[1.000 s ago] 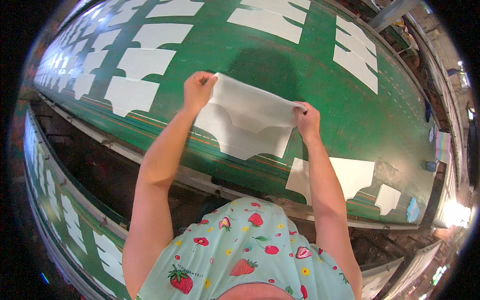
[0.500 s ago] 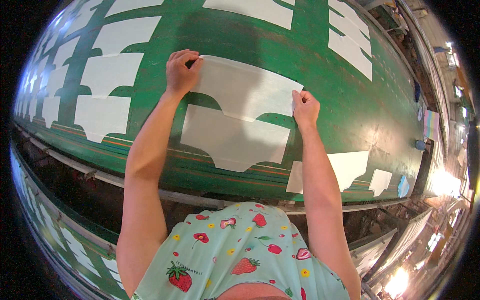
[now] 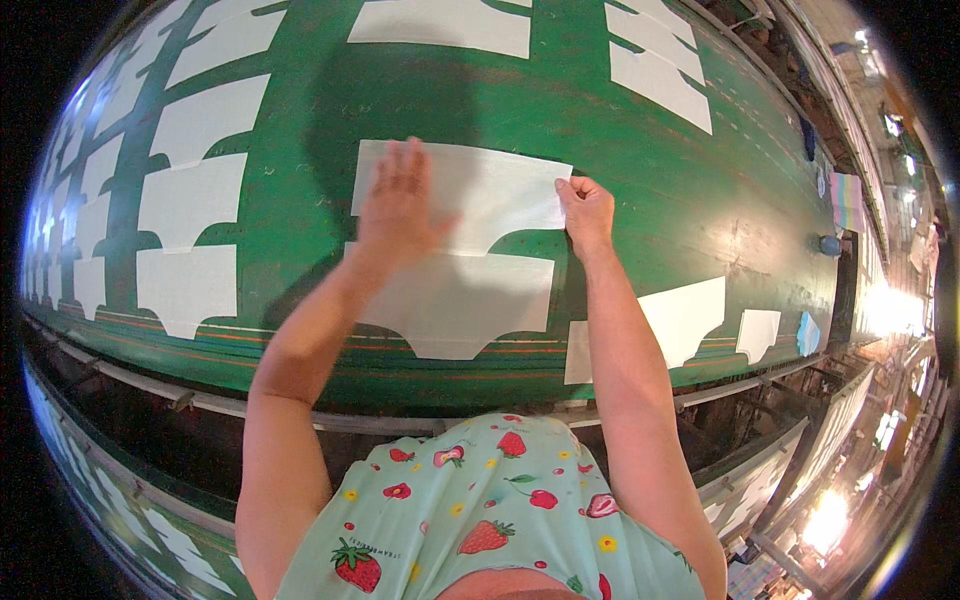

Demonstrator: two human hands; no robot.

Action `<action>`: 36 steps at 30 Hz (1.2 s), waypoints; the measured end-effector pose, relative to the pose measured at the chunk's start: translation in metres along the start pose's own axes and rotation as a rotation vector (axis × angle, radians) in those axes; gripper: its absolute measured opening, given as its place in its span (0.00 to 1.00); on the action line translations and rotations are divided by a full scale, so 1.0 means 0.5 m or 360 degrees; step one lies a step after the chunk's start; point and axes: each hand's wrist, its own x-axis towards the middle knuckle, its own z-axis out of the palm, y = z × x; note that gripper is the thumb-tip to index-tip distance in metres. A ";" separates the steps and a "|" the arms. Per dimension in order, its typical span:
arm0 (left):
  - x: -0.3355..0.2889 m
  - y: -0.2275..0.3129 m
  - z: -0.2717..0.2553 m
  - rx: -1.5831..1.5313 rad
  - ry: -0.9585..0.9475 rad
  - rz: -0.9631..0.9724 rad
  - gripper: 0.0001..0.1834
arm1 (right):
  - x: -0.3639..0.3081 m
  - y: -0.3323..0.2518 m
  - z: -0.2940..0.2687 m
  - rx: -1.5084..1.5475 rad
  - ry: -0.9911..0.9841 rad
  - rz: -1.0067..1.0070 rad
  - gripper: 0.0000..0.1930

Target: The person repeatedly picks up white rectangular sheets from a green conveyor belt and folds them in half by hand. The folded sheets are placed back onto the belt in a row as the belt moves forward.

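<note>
A white cut fabric piece, wide at its far edge with a narrow tab on the near side, lies on the green table. My left hand rests palm down on its left part, fingers stretched out and slightly blurred. At the piece's far right corner, my right hand pinches the edge between thumb and fingers. Just nearer to me is a second white piece of similar shape, meeting the first piece's tab. My left hand and wrist hide part of both pieces.
Columns of similar white pieces cover the table's left side. Others lie at the far middle and far right. By my right forearm are more white pieces and a blue piece. A rail runs along the near edge.
My left hand has let go of the far left corner and now lies flat on the piece. My right hand keeps its pinch. The piece now lies flatter, and the whole view has shifted slightly.
</note>
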 end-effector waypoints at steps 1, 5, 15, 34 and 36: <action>0.002 0.041 0.006 -0.0105 -0.0006 0.0066 0.57 | 0.001 -0.002 0.001 0.0007 -0.0011 -0.0031 0.11; 0.046 0.210 0.024 -0.0187 -0.0269 0.0231 0.58 | -0.004 -0.020 -0.011 0.0169 -0.0098 0.0129 0.10; 0.107 0.227 0.047 -0.0294 -0.0179 0.0196 0.55 | -0.102 -0.001 -0.276 0.0571 0.0114 0.0186 0.13; -0.204 0.269 -0.004 0.0297 -0.0195 -0.0033 0.50 | -0.231 0.187 -0.773 -0.1374 0.0057 -0.0492 0.13; -0.216 0.361 0.013 0.0276 -0.0273 0.0120 0.49 | -0.222 0.181 -0.777 -0.1361 -0.0077 -0.0462 0.12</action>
